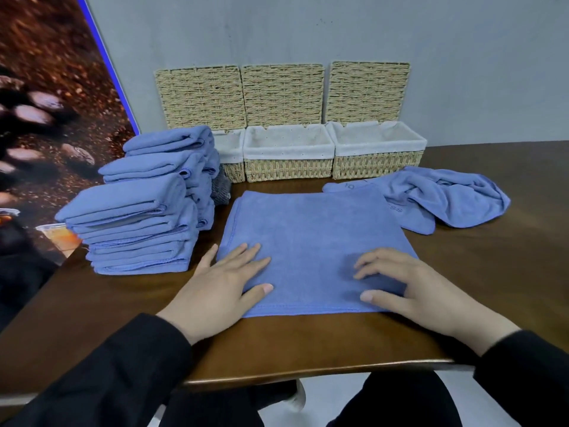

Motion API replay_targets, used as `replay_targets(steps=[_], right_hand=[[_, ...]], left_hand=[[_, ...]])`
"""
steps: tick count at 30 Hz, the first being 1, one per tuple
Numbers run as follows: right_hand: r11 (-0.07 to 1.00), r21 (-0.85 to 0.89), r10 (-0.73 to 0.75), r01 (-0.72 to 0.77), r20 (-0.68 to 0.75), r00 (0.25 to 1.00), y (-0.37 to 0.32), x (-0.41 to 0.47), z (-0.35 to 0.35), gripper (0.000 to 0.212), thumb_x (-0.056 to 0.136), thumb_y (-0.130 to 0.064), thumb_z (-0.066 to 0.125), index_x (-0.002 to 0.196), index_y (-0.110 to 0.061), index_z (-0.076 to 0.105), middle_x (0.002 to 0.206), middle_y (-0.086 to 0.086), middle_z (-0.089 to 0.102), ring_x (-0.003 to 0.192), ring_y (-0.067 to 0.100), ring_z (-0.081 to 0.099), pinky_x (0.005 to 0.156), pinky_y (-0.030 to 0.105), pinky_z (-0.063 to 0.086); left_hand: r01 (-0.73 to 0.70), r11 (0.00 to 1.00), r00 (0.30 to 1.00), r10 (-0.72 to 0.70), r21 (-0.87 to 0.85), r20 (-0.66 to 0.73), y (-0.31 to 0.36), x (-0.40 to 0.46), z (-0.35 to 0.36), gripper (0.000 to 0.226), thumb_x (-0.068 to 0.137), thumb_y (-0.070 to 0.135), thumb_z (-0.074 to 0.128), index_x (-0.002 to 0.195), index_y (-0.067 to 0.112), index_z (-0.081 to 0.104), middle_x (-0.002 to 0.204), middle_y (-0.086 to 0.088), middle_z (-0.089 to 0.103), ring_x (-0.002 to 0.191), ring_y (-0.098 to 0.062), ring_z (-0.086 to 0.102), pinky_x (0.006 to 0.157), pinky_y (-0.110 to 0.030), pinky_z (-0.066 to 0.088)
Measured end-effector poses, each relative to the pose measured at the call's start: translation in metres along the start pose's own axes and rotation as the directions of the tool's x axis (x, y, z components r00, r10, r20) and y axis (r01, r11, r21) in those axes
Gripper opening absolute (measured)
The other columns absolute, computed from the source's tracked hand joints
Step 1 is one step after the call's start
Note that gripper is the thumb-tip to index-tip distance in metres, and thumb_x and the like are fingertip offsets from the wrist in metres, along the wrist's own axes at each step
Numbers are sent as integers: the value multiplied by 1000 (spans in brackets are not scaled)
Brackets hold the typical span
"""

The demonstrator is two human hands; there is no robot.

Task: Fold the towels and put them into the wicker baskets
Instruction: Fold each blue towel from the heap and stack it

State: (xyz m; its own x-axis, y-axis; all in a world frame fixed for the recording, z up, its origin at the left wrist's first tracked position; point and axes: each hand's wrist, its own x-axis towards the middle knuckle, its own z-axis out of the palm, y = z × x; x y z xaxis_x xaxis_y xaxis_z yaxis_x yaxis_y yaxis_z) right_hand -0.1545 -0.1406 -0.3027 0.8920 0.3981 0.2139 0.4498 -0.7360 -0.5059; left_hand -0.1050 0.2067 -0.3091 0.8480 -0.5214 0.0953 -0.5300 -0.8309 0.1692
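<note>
At lower centre, the left hand (220,283) and right hand (409,285) lay flat with fingers spread on the towel (311,241). Beyond stood folded stacks (135,223) at left, a crumpled towel (443,198) at right, then three open baskets (289,161).

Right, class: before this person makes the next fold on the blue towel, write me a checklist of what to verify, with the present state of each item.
1. Towel lies flat on the table, near edge even: ok.
2. Both hands on it: left hand and right hand press its near corners, fingers straight: ok.
3. Middle basket open, lid up: ok.
4. Right basket open: ok.
5. Left basket reachable: not ok, the folded stacks partly block it.
6. Crumpled towels clear of the fold: not ok, one touches the far right corner.
</note>
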Motion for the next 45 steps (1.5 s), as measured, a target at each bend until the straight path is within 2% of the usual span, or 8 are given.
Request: replay_targets(steps=[5,12,16,22,26,30,36,45], right_hand=[[984,-163,-41,68,160,986,-2,-2,-4,37,86,-74,56,109,-46,61,124,-29,47,123,1,46,104,20,33],[897,-441,-60,11,-98,993,-19,9,14,16,83,-22,71,92,-25,58,83,-12,56,73,12,54,58,14,26],[850,-506,92,-147,-133,987,-16,6,5,33,81,-15,68,109,-29,56,99,-13,63,90,16,61,58,33,50],[910,-156,326,-385,-305,895,-7,-3,-19,24,90,-12,64,109,-28,62,95,-7,69,83,20,65,72,41,54],[897,152,441,-414,-289,850,-5,-1,-28,11,99,-25,59,92,-29,66,69,-8,65,58,16,54,59,33,42],[893,178,449,-413,-294,844,-9,8,-27,30,102,-37,55,79,-19,61,62,-13,61,69,36,56,58,34,37],[889,157,457,-429,-298,838,3,13,-26,34,101,-42,54,81,-15,62,70,11,57,64,27,51,59,34,37],[867,200,497,-456,-283,820,10,9,-31,34,100,-45,55,87,-15,66,87,18,65,79,32,64,65,36,43]], left_hand=[[-163,981,985,156,-102,-68,29,-16,-4,60,87,79,40,133,43,57,143,26,42,125,16,21,111,-23,15],[-18,1000,969,19,5,-245,56,-5,15,25,95,51,48,112,34,57,112,18,50,107,-8,49,94,-34,36],[60,996,958,-40,62,-284,46,-10,12,24,89,25,56,113,31,58,108,14,56,99,-13,55,83,-33,41],[143,989,955,-129,31,-267,14,-17,3,55,83,9,64,134,25,53,112,7,58,91,-19,57,80,-39,50],[97,993,963,-75,71,-259,19,-18,3,47,93,51,56,135,32,51,114,13,60,106,-13,58,90,-34,45],[121,984,963,-85,128,-254,41,2,6,59,91,71,43,136,34,50,118,13,60,112,-14,56,94,-36,41],[211,967,933,-156,143,-324,50,18,-2,45,91,18,53,135,26,52,100,5,65,90,-23,62,74,-36,38],[225,890,930,-317,-397,-184,2,-6,-21,29,103,29,50,124,47,44,87,-2,62,55,-12,51,54,-29,43]])
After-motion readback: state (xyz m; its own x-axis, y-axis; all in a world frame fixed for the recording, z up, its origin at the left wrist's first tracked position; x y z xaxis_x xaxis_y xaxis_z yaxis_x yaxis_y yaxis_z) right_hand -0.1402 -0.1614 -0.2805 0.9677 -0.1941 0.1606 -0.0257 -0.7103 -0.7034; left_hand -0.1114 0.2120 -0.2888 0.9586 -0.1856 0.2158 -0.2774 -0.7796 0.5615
